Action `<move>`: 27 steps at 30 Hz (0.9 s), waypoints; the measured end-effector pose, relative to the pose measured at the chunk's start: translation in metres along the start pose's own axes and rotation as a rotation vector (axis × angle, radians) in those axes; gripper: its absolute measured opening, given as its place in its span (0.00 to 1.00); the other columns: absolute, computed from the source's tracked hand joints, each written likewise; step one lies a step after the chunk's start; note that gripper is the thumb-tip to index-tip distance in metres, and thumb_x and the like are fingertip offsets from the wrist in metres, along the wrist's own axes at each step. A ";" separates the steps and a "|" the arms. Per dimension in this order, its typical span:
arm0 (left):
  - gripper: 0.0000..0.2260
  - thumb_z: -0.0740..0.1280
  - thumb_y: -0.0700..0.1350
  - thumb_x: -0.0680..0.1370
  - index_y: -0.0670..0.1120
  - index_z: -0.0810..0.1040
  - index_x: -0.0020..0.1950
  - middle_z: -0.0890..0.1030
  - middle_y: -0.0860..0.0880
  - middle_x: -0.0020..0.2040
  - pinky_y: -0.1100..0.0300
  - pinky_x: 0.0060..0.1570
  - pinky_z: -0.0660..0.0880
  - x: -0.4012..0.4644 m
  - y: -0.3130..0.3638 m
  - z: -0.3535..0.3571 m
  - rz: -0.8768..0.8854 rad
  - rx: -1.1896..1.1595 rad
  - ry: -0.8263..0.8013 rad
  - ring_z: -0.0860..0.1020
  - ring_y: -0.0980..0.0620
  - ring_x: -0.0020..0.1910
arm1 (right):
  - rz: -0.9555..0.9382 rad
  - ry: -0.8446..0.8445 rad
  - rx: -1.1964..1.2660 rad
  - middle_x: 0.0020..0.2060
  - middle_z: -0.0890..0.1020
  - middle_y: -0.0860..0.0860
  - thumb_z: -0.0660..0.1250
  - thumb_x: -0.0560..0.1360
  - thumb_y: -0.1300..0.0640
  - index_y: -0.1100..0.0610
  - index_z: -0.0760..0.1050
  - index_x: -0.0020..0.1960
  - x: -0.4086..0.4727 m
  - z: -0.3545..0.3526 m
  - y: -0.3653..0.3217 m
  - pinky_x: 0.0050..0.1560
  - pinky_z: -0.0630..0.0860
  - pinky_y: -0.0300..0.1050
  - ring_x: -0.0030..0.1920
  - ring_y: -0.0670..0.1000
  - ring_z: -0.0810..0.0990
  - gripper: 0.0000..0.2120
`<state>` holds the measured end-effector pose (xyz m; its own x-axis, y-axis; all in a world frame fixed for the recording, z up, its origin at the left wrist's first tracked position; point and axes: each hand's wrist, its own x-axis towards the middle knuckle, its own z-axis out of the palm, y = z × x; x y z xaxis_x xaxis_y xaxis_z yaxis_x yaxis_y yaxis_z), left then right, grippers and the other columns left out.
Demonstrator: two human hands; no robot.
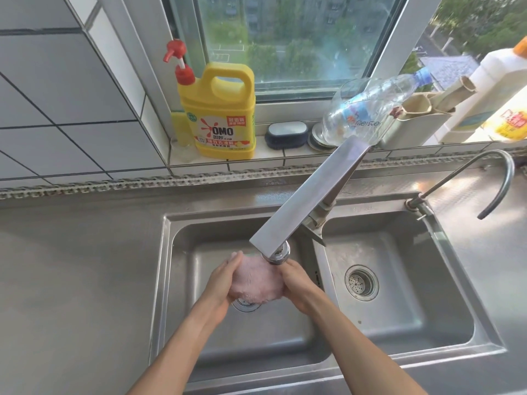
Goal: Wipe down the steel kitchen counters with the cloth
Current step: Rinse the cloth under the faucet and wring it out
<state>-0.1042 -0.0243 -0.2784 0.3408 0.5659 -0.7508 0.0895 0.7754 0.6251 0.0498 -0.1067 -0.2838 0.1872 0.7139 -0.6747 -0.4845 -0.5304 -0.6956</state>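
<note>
Both hands are over the left basin of the double steel sink [168,280], and between them sits the cloth [255,280], a pale pink, bunched-up wad held right under the outlet of the flat steel tap [308,195]. The left hand [221,283] cups the cloth from its left side, fingers [233,262] pressed together and curled over the top edge; the right hand [296,283] clamps it from the other side, fingers wrapped under and behind the wad, so their tips are hidden. The cloth hangs just above the left drain, which peeks out beneath it. Whether water is running, I cannot tell. The right basin shows its strainer [361,283], uncovered. A thin curved second tap [496,178] rises at the sink's far right corner. The steel bench [71,266] spreads out left of the sink, with a narrower strip to the right. Up on the tiled window sill [285,159]: a yellow OMO detergent jug [222,115] with a red pump, standing upright at the left; beside it a dark scrub brush [285,135]; then a clear plastic bottle [370,106] lying tilted with its blue cap up to the right; a pale holder [416,124] with cardboard tubes in it; and a white bottle [490,89] with an orange cap at the far right.
</note>
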 end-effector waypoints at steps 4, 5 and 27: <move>0.25 0.62 0.62 0.82 0.44 0.89 0.49 0.88 0.42 0.51 0.54 0.39 0.82 0.005 0.004 0.002 -0.198 -0.268 -0.018 0.88 0.44 0.43 | -0.129 0.103 -0.050 0.48 0.89 0.51 0.66 0.82 0.56 0.52 0.86 0.52 0.005 0.004 -0.011 0.41 0.81 0.44 0.47 0.49 0.85 0.09; 0.26 0.62 0.63 0.82 0.45 0.90 0.46 0.88 0.43 0.48 0.56 0.38 0.81 0.006 0.004 0.003 -0.234 -0.288 -0.020 0.87 0.44 0.40 | -0.146 0.120 -0.048 0.45 0.88 0.50 0.67 0.82 0.57 0.51 0.86 0.48 0.004 0.004 -0.015 0.37 0.80 0.42 0.43 0.47 0.84 0.09; 0.07 0.72 0.40 0.78 0.44 0.75 0.43 0.76 0.43 0.41 0.50 0.46 0.72 0.024 0.010 0.094 0.100 -0.030 0.180 0.74 0.45 0.45 | -0.378 0.375 -0.621 0.40 0.81 0.46 0.61 0.79 0.44 0.48 0.68 0.43 -0.013 0.007 -0.027 0.39 0.73 0.49 0.40 0.48 0.79 0.10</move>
<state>-0.0073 -0.0288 -0.2702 0.1738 0.6789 -0.7133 0.0353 0.7196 0.6935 0.0546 -0.0984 -0.2546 0.5698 0.7535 -0.3280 0.2101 -0.5195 -0.8282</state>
